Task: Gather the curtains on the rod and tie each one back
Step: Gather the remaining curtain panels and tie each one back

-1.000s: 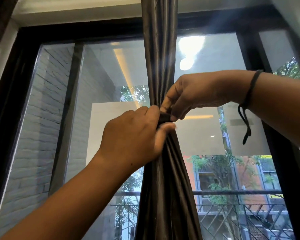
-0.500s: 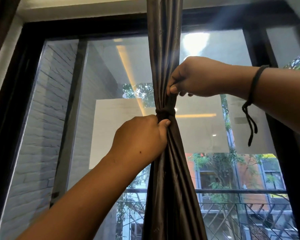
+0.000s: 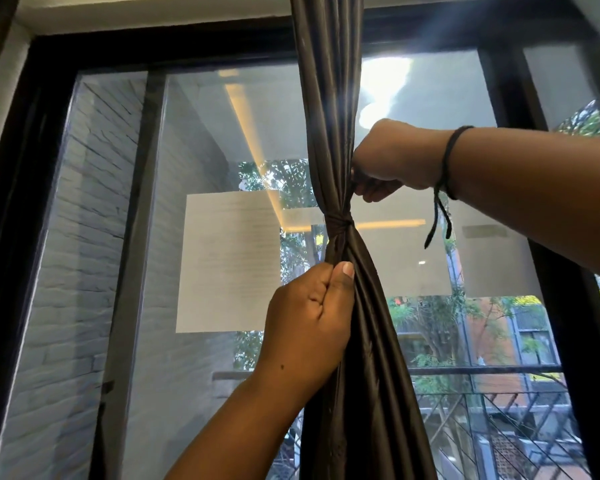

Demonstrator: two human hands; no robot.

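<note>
- At 9 o'clock I see open glass between the black window frame and the curtain.
- My left hand, at 6 o'clock, has its grip curled around the dark, glossy curtain, just below the tie.
- The curtain hangs bunched into pleats at centre.
- My right hand, at 2 o'clock, pinches folds above the tie; a black cord circles its wrist.

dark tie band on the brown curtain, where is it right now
The dark tie band cinches the brown curtain at centre, between right hand and left hand.
</note>
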